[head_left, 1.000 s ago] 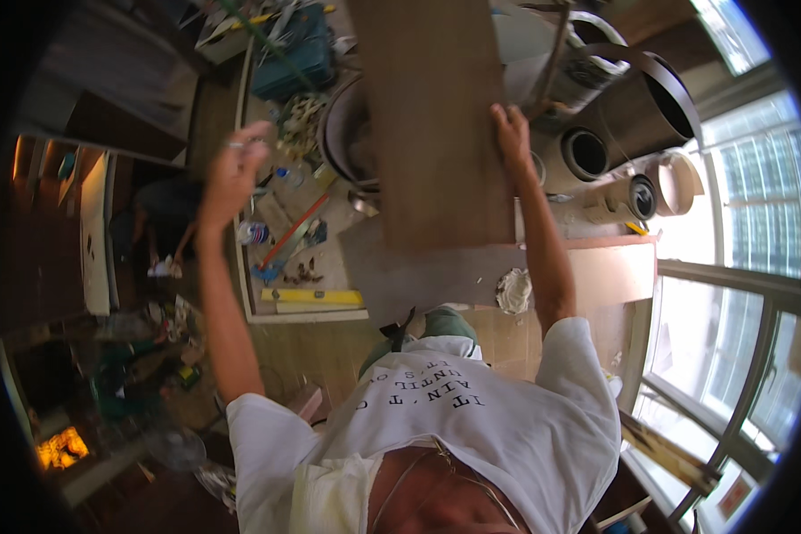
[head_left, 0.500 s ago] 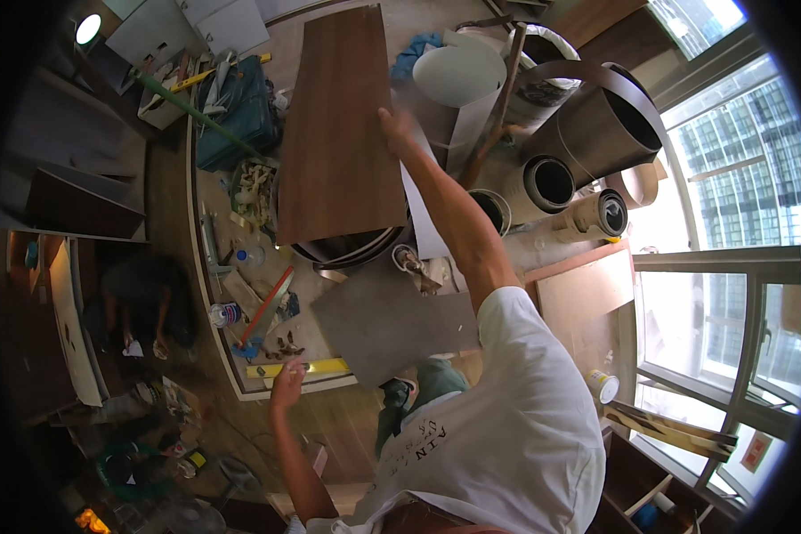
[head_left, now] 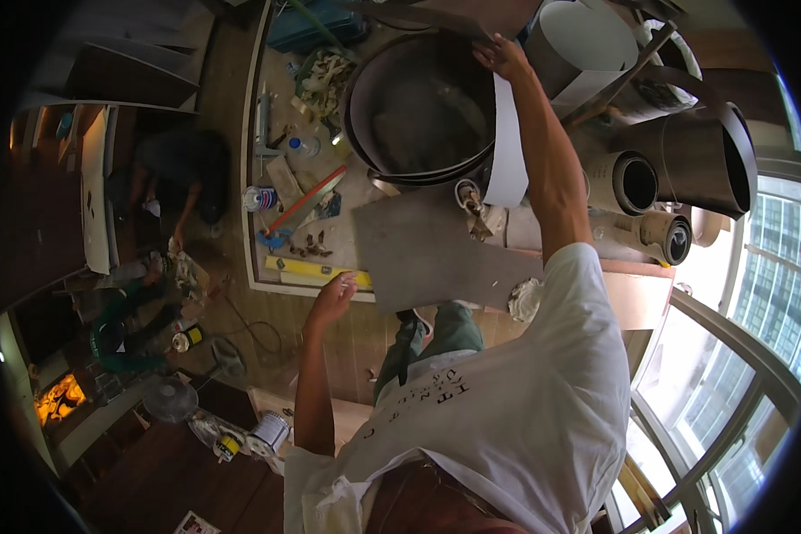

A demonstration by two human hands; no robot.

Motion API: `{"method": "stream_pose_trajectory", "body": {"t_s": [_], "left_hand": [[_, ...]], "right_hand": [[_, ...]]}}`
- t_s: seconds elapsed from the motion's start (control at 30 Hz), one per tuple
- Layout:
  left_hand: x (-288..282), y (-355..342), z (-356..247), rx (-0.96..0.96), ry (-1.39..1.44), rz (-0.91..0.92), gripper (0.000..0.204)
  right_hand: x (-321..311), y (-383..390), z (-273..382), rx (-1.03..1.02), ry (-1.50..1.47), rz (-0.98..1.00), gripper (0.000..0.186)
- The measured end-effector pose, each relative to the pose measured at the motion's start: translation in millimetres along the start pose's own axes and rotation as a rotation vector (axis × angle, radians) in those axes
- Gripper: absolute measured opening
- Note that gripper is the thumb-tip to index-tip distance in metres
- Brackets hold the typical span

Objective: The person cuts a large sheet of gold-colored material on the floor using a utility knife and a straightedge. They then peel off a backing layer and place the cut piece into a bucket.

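Note:
At the top of the view, a dark brown wood-grain sheet (head_left: 440, 20) shows mostly by its near edge. My right hand (head_left: 505, 59) reaches far out, its fingers closed on the right end of that edge. Below it stands a large round coil of dark sheet (head_left: 358, 133), its hollow inside exposed. My left hand (head_left: 331, 301) is lower left with fingers loosely apart and nothing in it. It hovers by the right end of a yellow spirit level (head_left: 307, 270). Between my arms lies a flat grey sheet (head_left: 427, 254).
Several rolled sheets (head_left: 636, 182) stand or lie to the right, beside windows (head_left: 716, 356). A capped bottle (head_left: 304, 146), a can (head_left: 258, 198) and an orange-edged tool (head_left: 307, 200) lie left of the coil. Another person (head_left: 182, 169) crouches on the floor at left.
The brown sheet, which lay across the coil, has moved up and away, uncovering it. My right hand has gone with it. The view has shifted, while my left hand stays near the spirit level.

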State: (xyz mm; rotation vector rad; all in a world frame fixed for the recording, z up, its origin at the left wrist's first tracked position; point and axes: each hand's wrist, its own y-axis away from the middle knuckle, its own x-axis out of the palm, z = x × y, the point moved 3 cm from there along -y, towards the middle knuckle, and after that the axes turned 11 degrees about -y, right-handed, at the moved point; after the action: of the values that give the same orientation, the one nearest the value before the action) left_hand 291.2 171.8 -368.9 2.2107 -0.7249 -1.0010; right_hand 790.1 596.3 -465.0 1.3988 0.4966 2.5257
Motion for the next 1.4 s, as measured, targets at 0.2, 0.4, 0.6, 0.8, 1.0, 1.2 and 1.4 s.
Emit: {"method": "stream_pose_trajectory", "body": {"t_s": [0.2, 0.4, 0.6, 0.8, 1.0, 1.2, 1.4], "left_hand": [[42, -17, -12, 0.097, -0.049, 0.044, 0.039], [70, -21, -11, 0.087, -0.212, 0.216, 0.038], [115, -28, -101, 0.525, -0.622, 0.244, 0.035], [214, 16, -235, 0.792, -0.642, 0.268, 0.031], [389, 78, -285, 1.019, -0.753, 0.499, 0.034], [511, 132, -288, 0.913, -0.864, 0.815, 0.037], [596, 96, -302, 0.712, -1.010, 0.852, 0.039]], "right_hand": [[-48, 123, -61, -0.379, 0.154, 0.003, 0.026], [-113, 390, -160, -0.397, 0.319, -0.501, 0.036], [-336, 633, -223, -0.193, 0.876, -0.945, 0.044], [-420, 866, -231, -0.164, 0.167, -1.422, 0.047], [-429, 1015, -268, -0.223, 0.060, -1.421, 0.052], [-458, 1067, -291, -0.042, -0.045, -1.411, 0.053], [-550, 1089, -218, 0.018, -0.091, -1.325, 0.049]]}}
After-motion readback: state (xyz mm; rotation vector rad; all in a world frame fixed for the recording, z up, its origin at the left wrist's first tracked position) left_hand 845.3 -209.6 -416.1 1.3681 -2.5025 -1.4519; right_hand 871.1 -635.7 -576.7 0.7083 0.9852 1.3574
